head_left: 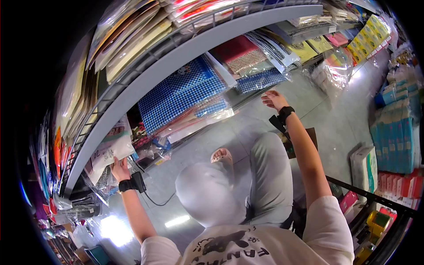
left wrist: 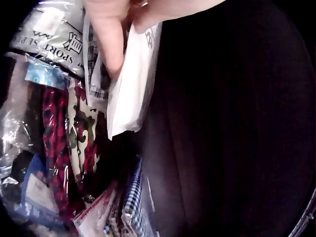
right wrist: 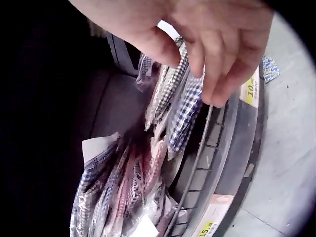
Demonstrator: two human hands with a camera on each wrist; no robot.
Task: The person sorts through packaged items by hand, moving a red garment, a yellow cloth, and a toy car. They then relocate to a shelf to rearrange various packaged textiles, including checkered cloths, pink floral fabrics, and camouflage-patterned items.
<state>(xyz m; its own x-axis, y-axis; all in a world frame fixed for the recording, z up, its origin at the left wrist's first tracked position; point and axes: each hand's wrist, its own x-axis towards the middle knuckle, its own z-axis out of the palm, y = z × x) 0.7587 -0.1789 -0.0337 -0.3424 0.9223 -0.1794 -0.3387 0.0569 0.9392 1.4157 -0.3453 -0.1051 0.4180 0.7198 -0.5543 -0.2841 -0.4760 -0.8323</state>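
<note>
Floor (head_left: 304, 104): grey tile
Left hand (head_left: 120, 169): pinching white packet (head_left: 115, 149)
Right hand (head_left: 274, 100): relaxed, near smaller blue-checked packet (head_left: 261, 81)

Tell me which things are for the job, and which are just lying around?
For the job, it seems:
- white packet, pinched by the left hand
- blue-checked packet, nearest the right hand

Just lying around, probably:
- clear plastic bag
- stacked blue packs on the far right
- yellow sheet at the upper right
</note>
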